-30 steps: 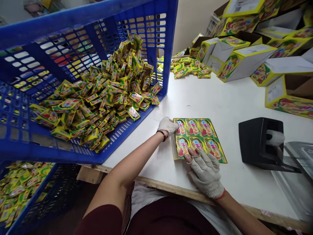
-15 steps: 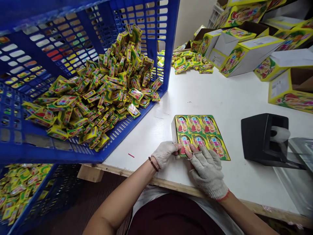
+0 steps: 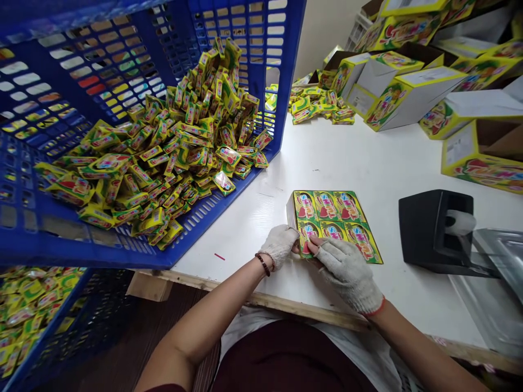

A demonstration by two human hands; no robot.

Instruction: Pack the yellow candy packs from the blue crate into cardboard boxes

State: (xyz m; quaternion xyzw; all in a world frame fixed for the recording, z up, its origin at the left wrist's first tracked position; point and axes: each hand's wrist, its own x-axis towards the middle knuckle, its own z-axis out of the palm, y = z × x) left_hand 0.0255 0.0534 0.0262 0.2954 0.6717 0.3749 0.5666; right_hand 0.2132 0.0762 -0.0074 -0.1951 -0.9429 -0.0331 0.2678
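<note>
A flat block of small yellow-green printed boxes (image 3: 326, 206), with watermelon pictures on top, lies on the white table in front of me. My left hand (image 3: 281, 246), in a pale glove with bare fingertips and a beaded bracelet at the wrist, pinches the block's near left corner. Its fingertips are partly hidden there. Gloved the same way, my right hand (image 3: 348, 272) covers part of the near row, its fingers bent over the near edge beside the left fingertips. Its thumb is out of sight underneath.
A tilted blue crate (image 3: 245, 188) full of loose small boxes (image 3: 163, 158) stands at the left. More loose boxes (image 3: 321, 103) lie at the back, beside larger cartons (image 3: 412, 98). A black tape dispenser (image 3: 429, 234) and a clear plastic container (image 3: 500, 261) are at the right.
My right hand has shifted slightly up and left, its fingers drawing together toward the block's near left corner. My left hand has moved slightly up and right along that corner.
</note>
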